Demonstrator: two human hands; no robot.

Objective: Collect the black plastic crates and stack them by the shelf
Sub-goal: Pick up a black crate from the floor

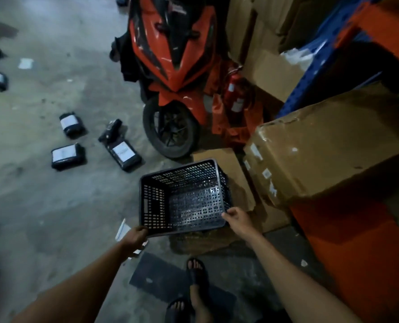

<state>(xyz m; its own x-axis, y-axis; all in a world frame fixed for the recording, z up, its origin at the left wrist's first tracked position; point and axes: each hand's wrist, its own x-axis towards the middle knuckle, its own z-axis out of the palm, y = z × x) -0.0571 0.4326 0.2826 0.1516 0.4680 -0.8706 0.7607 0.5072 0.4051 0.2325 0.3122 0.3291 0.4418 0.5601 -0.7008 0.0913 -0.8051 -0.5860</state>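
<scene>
A black perforated plastic crate [182,197] is held in front of me, mouth up and empty, over flattened cardboard on the floor. My left hand [135,236] grips its near left corner. My right hand [237,217] pinches the rim at its near right corner. The blue and orange shelf [333,38] rises at the right, loaded with boxes. No other black crate shows in this view.
An orange motorcycle [172,66] stands just beyond the crate, with a red fire extinguisher [234,89] beside it. A large cardboard box [333,145] juts out at the right. Several black wrapped parcels [68,156] lie on the concrete at the left. My sandalled feet [197,273] stand on a dark mat.
</scene>
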